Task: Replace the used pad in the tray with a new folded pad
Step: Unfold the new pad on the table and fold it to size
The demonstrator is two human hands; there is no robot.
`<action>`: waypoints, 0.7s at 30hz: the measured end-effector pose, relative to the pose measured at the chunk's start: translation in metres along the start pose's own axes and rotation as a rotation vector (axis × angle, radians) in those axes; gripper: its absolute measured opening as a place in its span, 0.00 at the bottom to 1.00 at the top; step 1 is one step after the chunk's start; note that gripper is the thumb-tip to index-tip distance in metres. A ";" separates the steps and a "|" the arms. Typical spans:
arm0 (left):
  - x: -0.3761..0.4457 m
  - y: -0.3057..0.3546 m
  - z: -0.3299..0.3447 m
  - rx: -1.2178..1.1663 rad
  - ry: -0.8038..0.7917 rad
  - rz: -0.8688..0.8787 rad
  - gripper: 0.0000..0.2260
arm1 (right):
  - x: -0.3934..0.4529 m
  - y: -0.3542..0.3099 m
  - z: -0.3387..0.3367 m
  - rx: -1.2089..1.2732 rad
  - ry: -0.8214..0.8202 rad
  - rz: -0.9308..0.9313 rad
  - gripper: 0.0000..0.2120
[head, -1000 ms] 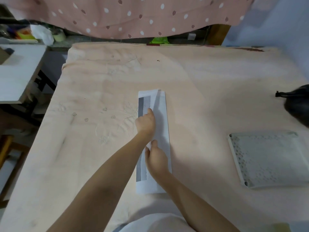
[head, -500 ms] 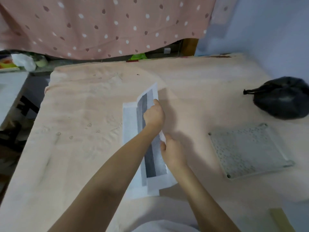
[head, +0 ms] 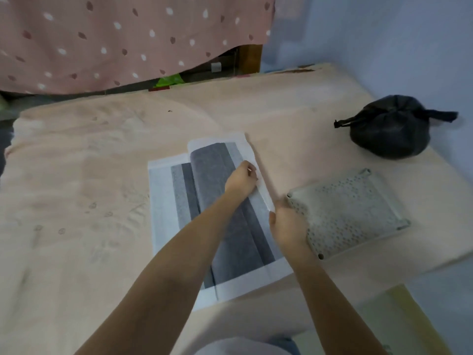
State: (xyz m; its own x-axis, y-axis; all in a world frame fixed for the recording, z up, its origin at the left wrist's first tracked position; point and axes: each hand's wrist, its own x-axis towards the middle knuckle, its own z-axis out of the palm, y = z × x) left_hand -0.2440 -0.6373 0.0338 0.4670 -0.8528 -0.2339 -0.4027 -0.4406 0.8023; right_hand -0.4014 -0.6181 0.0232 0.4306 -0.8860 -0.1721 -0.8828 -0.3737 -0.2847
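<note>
Across most of the head view a peach cloth is spread over a raised surface, its left and near parts cut off by the frame edge. Behind it a pink spotted curtain is hung, and what lies in the dark gap beneath its hem cannot be made out. On the cloth, near the centre, the new pad is laid partly unfolded: a white-bordered sheet with grey bands, one flap raised and turned toward the right; its middle is hidden by the forearms. Just right of the pad the perforated pale tray is set, tilted, its near-left corner covered by the right hand; whether a used pad lies in it cannot be told. Farther right a tied black bag is seen. The pad's white right edge is pinched by the left hand near the far end, fingers curled around it. The same edge is gripped lower down by the right hand, whose fingertips are largely hidden.
</note>
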 end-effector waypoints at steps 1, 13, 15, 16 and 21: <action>-0.003 -0.008 0.002 0.051 0.011 0.038 0.08 | 0.003 0.007 0.004 -0.013 0.011 0.018 0.10; -0.021 -0.111 0.019 0.895 -0.058 0.087 0.27 | -0.002 0.008 0.048 -0.159 0.164 0.103 0.19; -0.020 -0.119 0.024 0.917 -0.065 0.092 0.28 | -0.001 0.001 0.063 -0.106 0.193 -0.154 0.23; -0.020 -0.123 0.026 0.921 -0.052 0.099 0.28 | 0.000 -0.003 0.070 -0.112 0.161 -0.265 0.25; -0.021 -0.134 0.030 0.909 0.021 0.137 0.27 | 0.017 -0.001 0.096 -0.209 -0.050 -0.458 0.26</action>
State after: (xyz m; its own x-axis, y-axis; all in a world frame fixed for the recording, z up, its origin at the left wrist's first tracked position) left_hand -0.2229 -0.5687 -0.0854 0.3806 -0.9123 -0.1512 -0.9153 -0.3950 0.0793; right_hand -0.3753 -0.6065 -0.0699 0.7864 -0.6059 -0.1202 -0.6177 -0.7725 -0.1472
